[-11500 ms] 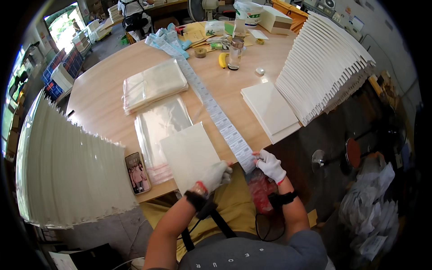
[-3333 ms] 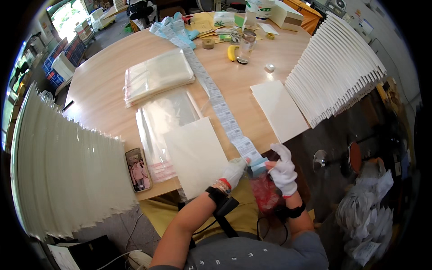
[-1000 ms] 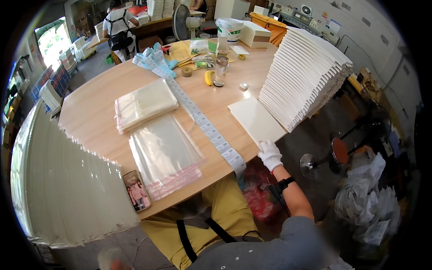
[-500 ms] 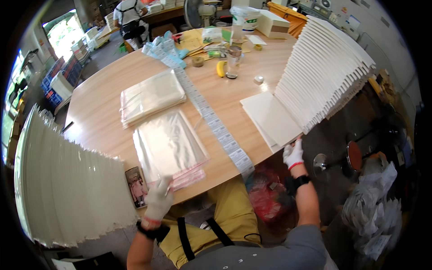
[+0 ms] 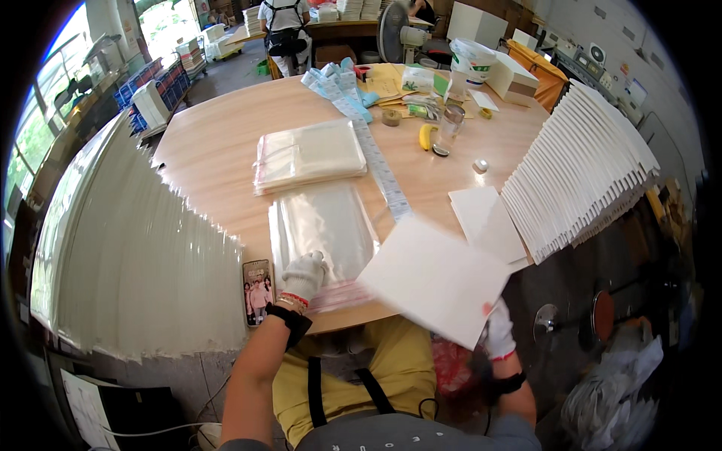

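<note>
My left hand (image 5: 304, 275), in a white glove, rests on the near end of a stack of clear plastic bags (image 5: 323, 233) lying flat at the table's front edge. My right hand (image 5: 497, 331), also gloved, holds a flat white card (image 5: 432, 279) by its lower right corner, tilted over the table edge and blurred by motion. A long strip of printed labels (image 5: 380, 167) runs from the far side of the table toward me, ending near the card.
A second pile of bags (image 5: 308, 152) lies further back. Tall fanned stacks of white cards stand at the left (image 5: 135, 248) and right (image 5: 579, 177). A phone (image 5: 257, 292) lies by my left hand. A banana (image 5: 426, 136), cup and tape roll sit beyond. A person stands far back.
My right hand has picked a white card off the right side and swung it toward the middle. My left hand has moved up from below the table edge onto the clear bags.
</note>
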Demonstrator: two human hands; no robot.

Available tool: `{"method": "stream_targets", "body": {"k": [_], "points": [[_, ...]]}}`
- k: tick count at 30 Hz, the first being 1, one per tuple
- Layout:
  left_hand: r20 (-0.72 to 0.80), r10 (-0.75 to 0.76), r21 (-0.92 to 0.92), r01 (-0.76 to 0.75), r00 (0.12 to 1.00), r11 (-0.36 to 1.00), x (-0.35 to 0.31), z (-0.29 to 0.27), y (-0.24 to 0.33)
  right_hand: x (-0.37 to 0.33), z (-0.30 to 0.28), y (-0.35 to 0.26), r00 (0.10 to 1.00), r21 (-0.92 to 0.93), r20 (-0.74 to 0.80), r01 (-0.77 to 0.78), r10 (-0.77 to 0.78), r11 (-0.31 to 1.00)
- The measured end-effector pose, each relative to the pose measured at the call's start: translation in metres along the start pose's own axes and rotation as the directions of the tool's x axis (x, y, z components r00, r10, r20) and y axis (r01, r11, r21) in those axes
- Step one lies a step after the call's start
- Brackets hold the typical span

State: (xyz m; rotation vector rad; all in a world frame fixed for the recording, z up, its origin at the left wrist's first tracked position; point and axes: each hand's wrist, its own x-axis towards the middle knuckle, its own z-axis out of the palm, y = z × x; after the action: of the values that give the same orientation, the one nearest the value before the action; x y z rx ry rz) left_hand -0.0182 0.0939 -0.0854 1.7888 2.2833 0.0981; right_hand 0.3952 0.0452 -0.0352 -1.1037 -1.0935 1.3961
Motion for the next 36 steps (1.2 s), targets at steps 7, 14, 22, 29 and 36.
{"method": "stream_targets", "body": {"k": [7, 14, 22, 29, 36], "points": [[-0.497, 0.293, 0.071, -0.298, 0.817, 0.952, -0.031, -0.004, -0.018, -0.040, 0.064, 0.025, 0.884, 0.243, 0.159, -0.467, 0.440, 0.850], [0.235, -0.152, -0.708, 0.276, 0.960, 0.650, -0.030, -0.030, -0.017, -0.054, 0.098, 0.038, 0.857, 0.406, -0.006, -0.468, 0.515, 0.785], [-0.067, -0.178, -0.353, 0.143, 0.982, 0.925, -0.051, -0.013, -0.012, -0.072, 0.123, 0.048, 0.900, 0.443, -0.022, -0.381, 0.435, 0.811], [-0.633, -0.032, -0.444, -0.329, 0.774, 0.833, -0.069, 0.002, 0.011, -0.073, 0.130, 0.062, 0.802, 0.483, 0.100, -0.557, 0.589, 0.676], [-0.280, 0.133, -0.640, -0.288, 0.951, 0.713, -0.048, 0.060, 0.050, -0.076, 0.136, 0.056, 0.843, 0.420, 0.153, -0.528, 0.515, 0.739]]}}
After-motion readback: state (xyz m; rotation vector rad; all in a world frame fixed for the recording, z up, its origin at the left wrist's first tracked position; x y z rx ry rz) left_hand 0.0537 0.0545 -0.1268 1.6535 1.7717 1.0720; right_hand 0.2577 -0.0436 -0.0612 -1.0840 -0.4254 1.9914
